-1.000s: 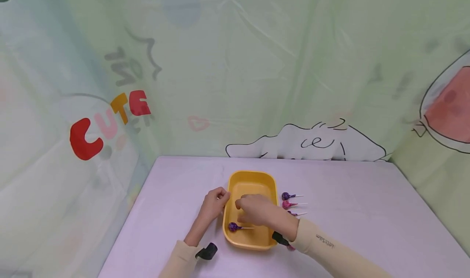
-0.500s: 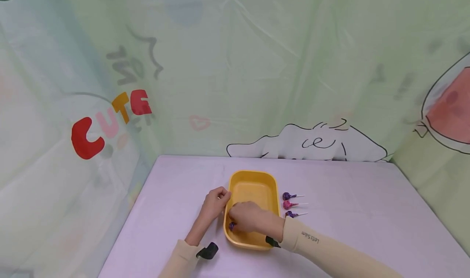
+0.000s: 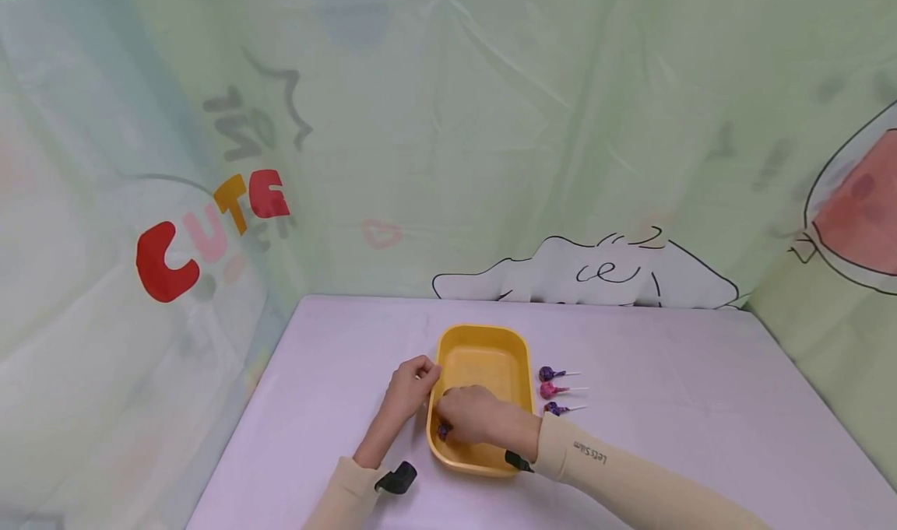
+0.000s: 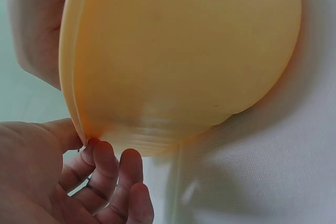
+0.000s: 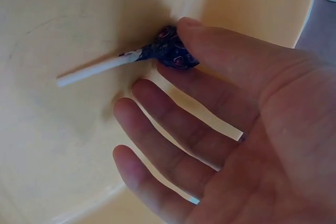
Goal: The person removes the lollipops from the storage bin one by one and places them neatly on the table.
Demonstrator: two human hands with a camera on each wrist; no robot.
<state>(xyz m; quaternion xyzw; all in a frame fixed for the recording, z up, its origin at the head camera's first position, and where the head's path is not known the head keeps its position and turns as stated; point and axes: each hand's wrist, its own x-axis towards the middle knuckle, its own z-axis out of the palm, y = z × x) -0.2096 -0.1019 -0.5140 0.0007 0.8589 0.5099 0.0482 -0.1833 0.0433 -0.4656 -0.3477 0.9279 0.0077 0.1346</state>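
Note:
A yellow plastic tray (image 3: 490,366) stands on the table, its long side running away from me. With thumb and index finger, my left hand (image 3: 406,388) pinches the tray's left rim; the left wrist view shows the rim between these fingertips. My right hand (image 3: 478,415) reaches inside the tray, near its front left. There it pinches the purple-wrapped head of a lollipop (image 5: 170,48) between thumb and index finger, the other fingers spread beside it. The white stick points away from the palm, over the tray floor. In the head view the hand covers most of this lollipop.
Right of the tray lie a purple lollipop (image 3: 547,373), a pink lollipop (image 3: 549,391) and another purple lollipop (image 3: 554,408), sticks pointing right. The right sleeve (image 3: 631,472) crosses the table's front right. A printed curtain (image 3: 490,164) hangs behind the table (image 3: 666,374).
My right hand has moved left and forward-down inside the tray onto the purple lollipop and now pinches its head. The left hand has stayed on the rim.

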